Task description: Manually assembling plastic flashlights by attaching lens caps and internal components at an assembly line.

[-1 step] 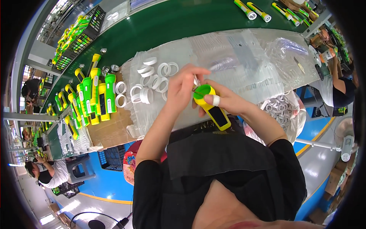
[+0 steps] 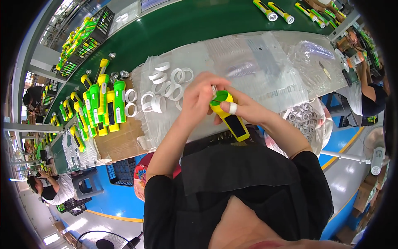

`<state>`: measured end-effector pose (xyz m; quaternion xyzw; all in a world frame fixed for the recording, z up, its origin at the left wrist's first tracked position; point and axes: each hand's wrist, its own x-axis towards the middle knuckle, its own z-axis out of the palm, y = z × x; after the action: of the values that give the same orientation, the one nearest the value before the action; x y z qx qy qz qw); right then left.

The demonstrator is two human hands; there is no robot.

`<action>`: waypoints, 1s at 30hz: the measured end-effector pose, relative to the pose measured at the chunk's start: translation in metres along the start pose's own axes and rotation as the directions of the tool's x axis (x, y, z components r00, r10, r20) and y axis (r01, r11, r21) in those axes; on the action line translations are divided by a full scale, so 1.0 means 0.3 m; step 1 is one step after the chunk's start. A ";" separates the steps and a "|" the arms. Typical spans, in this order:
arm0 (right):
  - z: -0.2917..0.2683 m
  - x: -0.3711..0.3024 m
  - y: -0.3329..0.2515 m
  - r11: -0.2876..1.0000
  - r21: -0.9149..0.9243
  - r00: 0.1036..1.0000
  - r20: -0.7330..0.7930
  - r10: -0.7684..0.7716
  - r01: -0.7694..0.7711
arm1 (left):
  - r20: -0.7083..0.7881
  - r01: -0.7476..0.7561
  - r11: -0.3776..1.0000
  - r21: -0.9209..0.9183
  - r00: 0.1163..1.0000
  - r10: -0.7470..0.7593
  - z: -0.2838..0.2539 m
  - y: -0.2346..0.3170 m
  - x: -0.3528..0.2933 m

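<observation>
My right hand (image 2: pixel 244 106) is closed around a yellow-and-green flashlight body (image 2: pixel 242 136), its thumb, wrapped in a white band, on the rim. The body is tilted, with its open green mouth up and a dark panel on its side pointing toward me. At that mouth, my left hand (image 2: pixel 201 94) pinches a small silvery part (image 2: pixel 214 90), mostly hidden by the fingers. A thin wire seems to show inside the mouth. Several loose white rings (image 2: pixel 158 103) lie on the plastic-covered table left of my hands.
Several flashlight bodies (image 2: pixel 94 98) stand and lie at the left, near a black crate (image 2: pixel 98 36) of more. Finished-looking flashlights (image 2: pixel 281 12) lie at the far edge. A bag of white rings (image 2: pixel 304 118) hangs by my right arm. People sit at both sides.
My left fingers have shifted slightly right and bent lower over the flashlight's mouth. The flashlight body has moved a little left and up in my right hand.
</observation>
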<state>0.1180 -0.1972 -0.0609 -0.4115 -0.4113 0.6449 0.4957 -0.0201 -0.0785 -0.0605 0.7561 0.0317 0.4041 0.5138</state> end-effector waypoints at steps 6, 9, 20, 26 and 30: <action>-0.002 0.009 0.055 0.998 -0.022 0.994 -0.099 -0.053 0.051 | 0.181 -0.173 0.925 0.339 0.977 0.116 0.036 -0.007 -0.018; -0.014 -0.005 0.047 0.989 0.080 0.960 -0.261 -0.102 0.127 | 0.043 -0.103 0.969 0.226 0.995 0.095 0.087 -0.057 0.001; -0.128 -0.099 0.027 0.963 0.044 0.865 -0.451 -0.219 0.267 | 0.061 0.098 0.734 0.672 0.980 -0.187 0.100 -0.347 0.071; -0.092 -0.067 0.005 0.976 0.037 0.894 -0.410 -0.180 0.213 | -0.010 0.152 0.934 0.324 0.987 -0.157 0.083 -0.113 0.060; -0.064 -0.037 0.009 0.967 -0.108 0.924 -0.285 -0.254 0.232 | 0.076 -0.014 0.945 0.328 0.997 -0.012 0.082 -0.025 -0.006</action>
<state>0.1371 -0.2063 -0.0681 -0.4671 -0.4030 0.4941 0.6127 -0.0027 -0.0942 -0.0711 0.8461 0.0782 0.3641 0.3814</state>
